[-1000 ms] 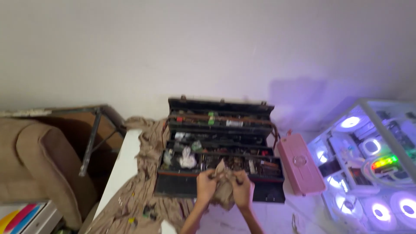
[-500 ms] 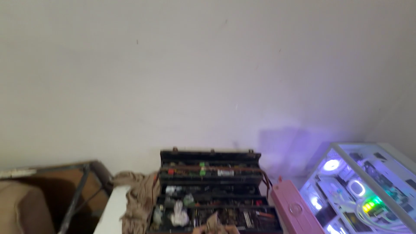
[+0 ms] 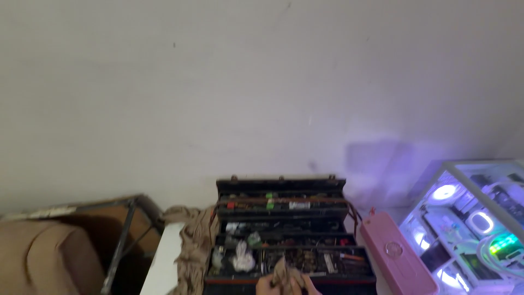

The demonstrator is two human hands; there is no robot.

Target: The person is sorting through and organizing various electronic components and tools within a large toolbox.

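Note:
At the bottom edge only the tips of my hands show. My left hand (image 3: 266,285) and my right hand (image 3: 305,286) both pinch a crumpled tan rag (image 3: 282,271), held just in front of an open black tiered toolbox (image 3: 284,229). The toolbox trays hold several small parts, a clear plastic bag and red and green pieces. Most of both hands is cut off by the frame.
A tan cloth (image 3: 191,246) drapes over the white table (image 3: 164,262) left of the toolbox. A pink case (image 3: 396,257) lies to its right, beside a lit glass computer case (image 3: 480,224). A brown sofa (image 3: 43,257) stands at left. A plain wall fills the top.
The view tilted up towards the wall, then dropped slightly and shifted. My hands, fully seen holding the rag before, now show only at the bottom edge, still on the rag.

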